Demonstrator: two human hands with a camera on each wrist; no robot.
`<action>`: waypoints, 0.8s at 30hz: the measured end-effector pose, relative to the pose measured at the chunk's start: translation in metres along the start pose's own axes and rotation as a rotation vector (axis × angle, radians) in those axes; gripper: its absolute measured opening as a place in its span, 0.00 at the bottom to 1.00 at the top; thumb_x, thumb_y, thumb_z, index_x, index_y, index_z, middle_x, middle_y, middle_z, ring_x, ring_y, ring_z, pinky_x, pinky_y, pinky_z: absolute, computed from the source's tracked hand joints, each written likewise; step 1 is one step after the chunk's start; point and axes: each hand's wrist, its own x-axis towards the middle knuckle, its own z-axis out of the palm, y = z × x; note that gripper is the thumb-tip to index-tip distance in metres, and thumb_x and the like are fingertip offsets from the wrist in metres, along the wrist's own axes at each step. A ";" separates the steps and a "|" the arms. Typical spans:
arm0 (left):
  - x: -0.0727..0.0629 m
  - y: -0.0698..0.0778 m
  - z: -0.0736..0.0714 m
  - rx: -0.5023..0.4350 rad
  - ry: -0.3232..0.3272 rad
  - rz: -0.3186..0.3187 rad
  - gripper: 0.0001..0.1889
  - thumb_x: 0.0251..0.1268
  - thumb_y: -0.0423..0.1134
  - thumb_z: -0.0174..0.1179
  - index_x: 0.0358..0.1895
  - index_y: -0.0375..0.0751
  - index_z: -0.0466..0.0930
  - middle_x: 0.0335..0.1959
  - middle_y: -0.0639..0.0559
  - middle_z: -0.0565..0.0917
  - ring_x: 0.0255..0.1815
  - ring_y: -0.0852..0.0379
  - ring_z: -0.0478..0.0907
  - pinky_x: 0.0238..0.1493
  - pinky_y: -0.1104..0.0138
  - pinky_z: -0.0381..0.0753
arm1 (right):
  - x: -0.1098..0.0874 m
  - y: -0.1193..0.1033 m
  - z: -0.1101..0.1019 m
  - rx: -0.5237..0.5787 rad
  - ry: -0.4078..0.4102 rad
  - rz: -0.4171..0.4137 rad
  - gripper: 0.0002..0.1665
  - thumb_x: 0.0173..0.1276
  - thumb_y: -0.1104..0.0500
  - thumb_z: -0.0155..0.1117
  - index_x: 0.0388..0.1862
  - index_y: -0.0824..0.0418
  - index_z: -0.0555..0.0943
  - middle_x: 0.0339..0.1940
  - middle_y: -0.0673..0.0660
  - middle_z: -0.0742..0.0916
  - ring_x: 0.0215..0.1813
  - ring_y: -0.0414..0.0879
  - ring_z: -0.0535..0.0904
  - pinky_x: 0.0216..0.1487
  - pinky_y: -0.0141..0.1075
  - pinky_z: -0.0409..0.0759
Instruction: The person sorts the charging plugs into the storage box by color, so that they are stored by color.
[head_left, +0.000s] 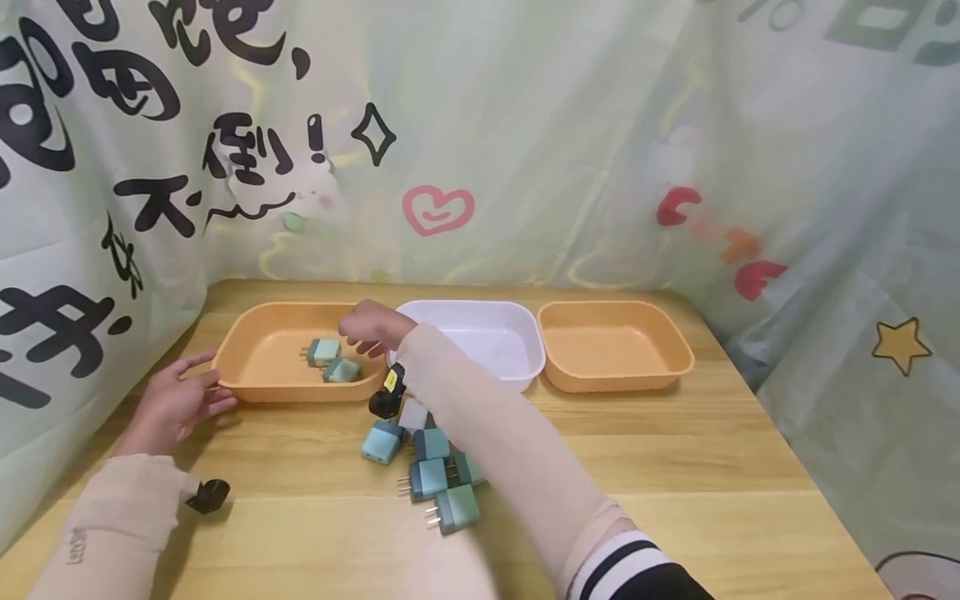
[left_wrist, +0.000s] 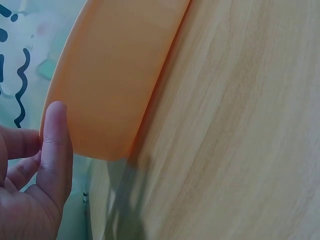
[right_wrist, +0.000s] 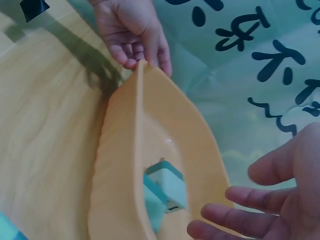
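Note:
My left hand point(head_left: 174, 402) pinches the left corner of an orange tray point(head_left: 296, 393) between thumb and fingers. Inside that tray lie two green plug chargers point(head_left: 324, 352), close together, one with its prongs pointing left. Over the tray's right end hovers my right hand point(head_left: 375, 327), fingers loosely spread and holding nothing; in the right wrist view the open fingers point(right_wrist: 245, 220) show near the tray wall. In front of the trays, below my right forearm, several blue and green chargers point(head_left: 428, 479) lie grouped on the table, along with a pale one point(head_left: 413, 415).
A white tray point(head_left: 517, 333) stands in the middle, partly behind my right forearm, and a second orange tray point(head_left: 615, 385) is to its right. The wooden table point(head_left: 675, 483) reaches back to a printed curtain point(head_left: 525, 150).

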 end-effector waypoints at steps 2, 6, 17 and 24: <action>0.000 -0.001 0.000 -0.023 -0.011 0.009 0.31 0.75 0.31 0.46 0.77 0.42 0.46 0.37 0.46 0.76 0.29 0.57 0.81 0.38 0.64 0.86 | -0.003 0.001 -0.005 0.072 -0.014 -0.002 0.22 0.70 0.57 0.52 0.60 0.63 0.75 0.52 0.62 0.83 0.51 0.57 0.81 0.52 0.47 0.81; 0.000 -0.002 -0.001 -0.075 -0.033 0.022 0.31 0.74 0.29 0.47 0.76 0.41 0.48 0.34 0.47 0.77 0.28 0.56 0.81 0.38 0.64 0.86 | -0.010 0.003 -0.018 0.165 -0.060 0.009 0.23 0.71 0.57 0.50 0.61 0.65 0.75 0.55 0.64 0.82 0.56 0.60 0.79 0.58 0.50 0.77; -0.001 -0.001 -0.001 -0.089 -0.044 0.006 0.28 0.74 0.29 0.46 0.73 0.44 0.52 0.34 0.47 0.77 0.28 0.56 0.81 0.37 0.64 0.86 | -0.035 0.023 -0.053 0.231 -0.129 0.015 0.23 0.75 0.55 0.46 0.63 0.64 0.73 0.50 0.62 0.83 0.53 0.58 0.80 0.55 0.47 0.79; -0.002 -0.001 -0.001 -0.098 -0.043 0.000 0.29 0.75 0.30 0.46 0.75 0.46 0.51 0.34 0.47 0.77 0.29 0.55 0.81 0.37 0.64 0.86 | -0.055 0.033 -0.069 0.237 -0.133 0.005 0.22 0.76 0.55 0.45 0.61 0.65 0.73 0.53 0.63 0.82 0.54 0.58 0.80 0.59 0.50 0.77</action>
